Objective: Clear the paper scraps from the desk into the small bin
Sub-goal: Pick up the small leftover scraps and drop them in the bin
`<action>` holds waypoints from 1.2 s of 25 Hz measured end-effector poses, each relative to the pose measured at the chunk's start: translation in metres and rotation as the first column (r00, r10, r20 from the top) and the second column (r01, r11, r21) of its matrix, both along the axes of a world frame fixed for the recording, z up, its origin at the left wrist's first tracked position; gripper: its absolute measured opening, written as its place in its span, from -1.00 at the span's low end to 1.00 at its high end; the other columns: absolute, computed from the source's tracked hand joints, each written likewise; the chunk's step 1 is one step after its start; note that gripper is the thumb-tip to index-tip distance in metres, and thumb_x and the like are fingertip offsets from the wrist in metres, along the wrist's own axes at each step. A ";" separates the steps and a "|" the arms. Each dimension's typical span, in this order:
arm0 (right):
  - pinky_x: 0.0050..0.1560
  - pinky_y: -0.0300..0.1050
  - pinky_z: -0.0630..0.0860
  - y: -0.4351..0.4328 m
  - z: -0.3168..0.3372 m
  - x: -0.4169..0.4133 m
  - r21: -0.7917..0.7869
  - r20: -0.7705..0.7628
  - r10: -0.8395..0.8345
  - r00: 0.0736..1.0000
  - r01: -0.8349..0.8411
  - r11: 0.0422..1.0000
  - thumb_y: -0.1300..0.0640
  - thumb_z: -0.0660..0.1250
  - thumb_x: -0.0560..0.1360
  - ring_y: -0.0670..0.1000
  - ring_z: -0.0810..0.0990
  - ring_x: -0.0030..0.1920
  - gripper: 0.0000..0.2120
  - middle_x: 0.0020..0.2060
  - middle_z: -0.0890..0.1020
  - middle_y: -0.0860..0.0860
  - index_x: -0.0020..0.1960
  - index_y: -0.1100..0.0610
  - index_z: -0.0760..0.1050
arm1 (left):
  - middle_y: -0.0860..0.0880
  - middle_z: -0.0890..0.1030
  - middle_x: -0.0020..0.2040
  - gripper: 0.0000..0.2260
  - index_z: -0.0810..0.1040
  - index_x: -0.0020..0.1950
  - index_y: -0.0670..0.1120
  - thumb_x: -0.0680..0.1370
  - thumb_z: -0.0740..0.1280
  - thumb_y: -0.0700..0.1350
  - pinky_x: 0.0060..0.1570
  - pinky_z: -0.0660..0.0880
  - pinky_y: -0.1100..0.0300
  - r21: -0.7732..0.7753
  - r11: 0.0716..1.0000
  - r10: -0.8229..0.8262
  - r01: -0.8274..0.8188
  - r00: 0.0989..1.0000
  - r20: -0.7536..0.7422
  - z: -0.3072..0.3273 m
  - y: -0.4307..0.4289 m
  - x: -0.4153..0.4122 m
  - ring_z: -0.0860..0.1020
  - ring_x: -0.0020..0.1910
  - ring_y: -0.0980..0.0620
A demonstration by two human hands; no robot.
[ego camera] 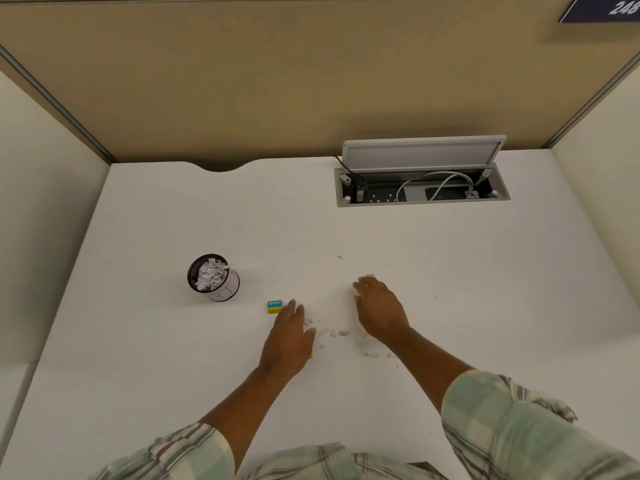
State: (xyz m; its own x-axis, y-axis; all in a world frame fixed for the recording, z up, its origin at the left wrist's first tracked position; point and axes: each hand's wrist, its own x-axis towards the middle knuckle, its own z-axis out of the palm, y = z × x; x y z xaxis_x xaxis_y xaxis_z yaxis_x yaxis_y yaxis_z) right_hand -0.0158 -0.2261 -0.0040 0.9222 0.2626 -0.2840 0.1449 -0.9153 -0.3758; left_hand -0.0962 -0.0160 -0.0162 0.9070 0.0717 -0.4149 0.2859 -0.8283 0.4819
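A small black mesh bin [213, 278] stands on the white desk [173, 341] at the left, holding several white paper scraps. More small scraps [334, 333] lie scattered on the desk between my hands. My left hand [288, 341] rests flat, palm down, fingers together, just left of the scraps. A bit of something yellow [311, 355] shows under its edge. My right hand [379, 311] hovers palm down to the right of the scraps, fingers spread. A small white piece [370, 276] lies at its fingertips.
A blue and yellow eraser box [274, 306] lies by my left fingertips. An open cable hatch [420, 183] with sockets and a grey cable sits at the back right. Partition walls enclose the desk on three sides.
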 end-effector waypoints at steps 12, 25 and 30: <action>0.63 0.03 0.05 0.008 -0.006 0.091 -0.253 -0.209 0.499 0.841 -0.539 0.803 0.03 -0.04 0.72 0.09 -0.08 0.65 -0.43 0.66 -0.13 0.02 0.66 0.14 -0.14 | -0.05 -0.20 0.68 -0.31 -0.12 0.66 -0.11 0.68 0.07 0.21 0.58 0.10 0.09 0.056 0.989 -0.128 0.141 0.974 -0.187 -0.018 -0.039 -0.009 -0.19 0.66 -0.01; 0.58 -0.13 -0.27 -0.058 -0.039 -0.069 -0.038 -0.113 0.311 0.944 -0.317 0.948 0.13 -0.02 0.62 0.02 -0.20 0.65 -0.34 0.64 -0.19 0.01 0.65 0.16 -0.19 | -0.10 -0.19 0.67 -0.29 -0.11 0.65 -0.15 0.68 0.12 0.18 0.53 -0.20 0.12 0.085 0.891 -0.437 0.445 0.894 -0.097 -0.022 -0.072 -0.047 -0.19 0.66 -0.06; 0.63 -0.08 -0.19 -0.065 -0.034 -0.100 -0.004 -0.122 0.357 0.926 -0.360 0.933 0.11 -0.02 0.63 0.00 -0.21 0.64 -0.36 0.64 -0.18 -0.02 0.65 0.14 -0.16 | -0.06 -0.14 0.68 -0.31 -0.11 0.66 -0.10 0.68 0.08 0.20 0.57 -0.21 0.06 0.102 0.864 -0.486 0.493 0.870 -0.080 -0.024 -0.070 -0.060 -0.15 0.67 -0.05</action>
State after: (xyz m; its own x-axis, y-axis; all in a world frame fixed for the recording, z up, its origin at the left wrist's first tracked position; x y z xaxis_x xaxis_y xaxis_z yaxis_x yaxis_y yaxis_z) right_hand -0.1157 -0.2911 -0.0381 0.7277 0.5605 -0.3953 0.4217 -0.8202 -0.3866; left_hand -0.1563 -0.0863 -0.0399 0.8165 -0.3262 -0.4763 -0.1500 -0.9166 0.3706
